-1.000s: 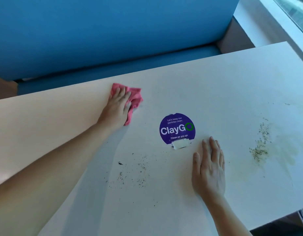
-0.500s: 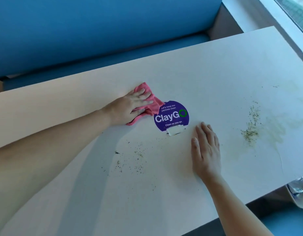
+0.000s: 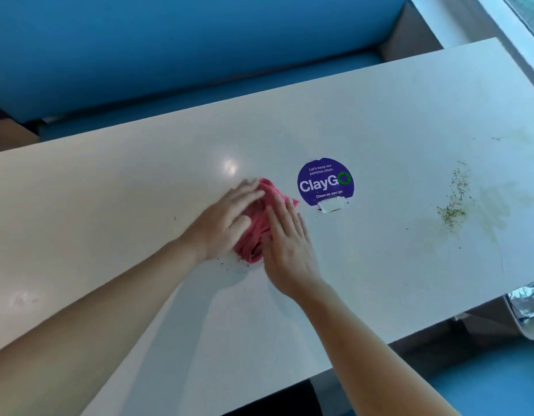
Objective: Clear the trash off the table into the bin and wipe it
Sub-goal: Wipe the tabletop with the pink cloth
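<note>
A bunched pink cloth lies on the white table, left of the table's middle. My left hand presses on the cloth's left side with its fingers nearly straight. My right hand lies flat against the cloth's right side, fingers straight. A few dark crumbs sit at the cloth's near edge. A larger patch of greenish crumbs and a pale yellowish smear mark the table to the right.
A round purple ClayGo sticker is stuck to the table just right of the cloth. A blue bench seat runs along the far side. A foil-lined container shows below the table's near right corner.
My left hand has dragged the cloth toward me across the dark crumbs, off the sticker. My right hand has moved left from the bare table to the cloth's right side.
</note>
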`<state>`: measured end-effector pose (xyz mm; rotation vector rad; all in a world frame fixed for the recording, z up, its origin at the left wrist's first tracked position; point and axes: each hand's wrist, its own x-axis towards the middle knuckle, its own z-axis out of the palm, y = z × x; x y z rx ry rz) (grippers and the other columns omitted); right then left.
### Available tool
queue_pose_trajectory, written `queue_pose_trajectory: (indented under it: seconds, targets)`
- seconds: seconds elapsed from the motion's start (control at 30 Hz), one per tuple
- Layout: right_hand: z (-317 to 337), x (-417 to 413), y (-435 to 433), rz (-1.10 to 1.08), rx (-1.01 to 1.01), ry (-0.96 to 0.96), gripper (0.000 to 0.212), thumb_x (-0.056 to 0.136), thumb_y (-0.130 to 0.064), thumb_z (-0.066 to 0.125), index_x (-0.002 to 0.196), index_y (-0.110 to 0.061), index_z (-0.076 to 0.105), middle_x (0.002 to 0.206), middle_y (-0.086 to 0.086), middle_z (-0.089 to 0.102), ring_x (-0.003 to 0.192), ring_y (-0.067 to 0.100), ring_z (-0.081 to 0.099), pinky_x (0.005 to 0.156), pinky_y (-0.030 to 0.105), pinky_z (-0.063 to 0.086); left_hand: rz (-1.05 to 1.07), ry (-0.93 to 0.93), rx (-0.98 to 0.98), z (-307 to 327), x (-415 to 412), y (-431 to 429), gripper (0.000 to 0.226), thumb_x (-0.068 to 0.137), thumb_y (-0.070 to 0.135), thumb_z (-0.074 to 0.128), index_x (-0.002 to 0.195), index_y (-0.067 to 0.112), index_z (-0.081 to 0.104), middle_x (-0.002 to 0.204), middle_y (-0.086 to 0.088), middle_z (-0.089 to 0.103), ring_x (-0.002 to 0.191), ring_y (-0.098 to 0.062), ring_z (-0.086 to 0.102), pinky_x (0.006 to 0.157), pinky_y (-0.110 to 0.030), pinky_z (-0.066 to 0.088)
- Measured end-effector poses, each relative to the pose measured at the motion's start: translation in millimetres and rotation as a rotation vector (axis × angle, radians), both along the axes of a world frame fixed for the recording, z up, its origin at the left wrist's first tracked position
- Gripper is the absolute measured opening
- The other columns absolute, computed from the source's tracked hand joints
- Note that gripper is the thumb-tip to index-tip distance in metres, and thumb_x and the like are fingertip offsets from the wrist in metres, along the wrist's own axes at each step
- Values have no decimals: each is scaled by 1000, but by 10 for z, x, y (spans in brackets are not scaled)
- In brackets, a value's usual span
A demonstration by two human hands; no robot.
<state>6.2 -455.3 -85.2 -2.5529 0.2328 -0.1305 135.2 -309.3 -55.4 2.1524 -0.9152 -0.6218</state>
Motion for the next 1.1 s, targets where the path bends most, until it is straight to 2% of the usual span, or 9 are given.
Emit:
queue_pose_trajectory:
  seconds: [0.1,0.2,0.4,0.63,0.77,0.87,0.93,1.03,1.1]
  targets:
    - [36,312,229,-64,-103,162,74,101,-53,35,163,-15,19,172,2,1,158,21,-12,127,51,0,288,-175,104,45,103,493,47,102,12,42,148,19,55,166,-1,32,155,-15,24,125,-30,20]
    - [18,591,301,-130,-226,307,85,95,-70,26,163,-21,15,172,3,-1,157,29,-13,122,58,-12,275,-162,321,0,54,865,42,109,22,37,146,27,58,167,-1,30,155,-19,21,123,-30,16]
    - [-118,660,552,-165,-250,273,79,102,-52,28,162,-3,9,170,17,-4,156,36,-13,126,54,0,251,-39,356,-23,46,855,53,106,22,27,155,29,45,171,2,19,159,-19,9,128,-43,12]
    - [-207,130,409,-166,-227,170,55,110,-29,25,159,-4,28,170,12,13,158,30,4,128,49,12,242,34,222,177,81,964,52,104,10,38,151,29,51,163,12,36,153,-5,26,124,-25,21]
    - [-97,-12,269,-231,91,75,53,110,-28,24,156,-5,37,169,5,19,158,18,9,128,41,14,380,-116,325,142,56,1194,54,99,5,44,151,17,51,163,-1,40,150,-22,36,122,-38,30]
    - [187,248,400,-367,385,14,49,112,-27,26,158,-11,35,169,-4,18,156,6,12,120,10,11,333,-32,407,101,20,1269,51,105,11,40,155,16,44,168,-2,28,156,-20,23,124,-35,22]
    - [302,521,624,-349,441,3,48,112,-25,28,158,-12,35,169,-3,21,155,7,17,113,1,8,336,44,361,186,60,1275,50,107,15,38,156,24,44,167,5,28,156,-15,21,122,-30,21]
    - [271,982,1055,-196,419,77,49,108,-27,31,154,-11,40,163,11,35,150,33,33,123,35,28,464,115,223,314,166,1332,45,105,22,49,147,33,54,139,16,57,137,-2,48,109,-20,36]
    - [114,1218,1396,-48,236,111,54,107,-26,31,154,-1,36,166,20,24,155,40,15,125,54,18,585,124,103,320,188,1405,40,99,19,62,136,33,65,115,19,71,117,0,64,105,-19,44]
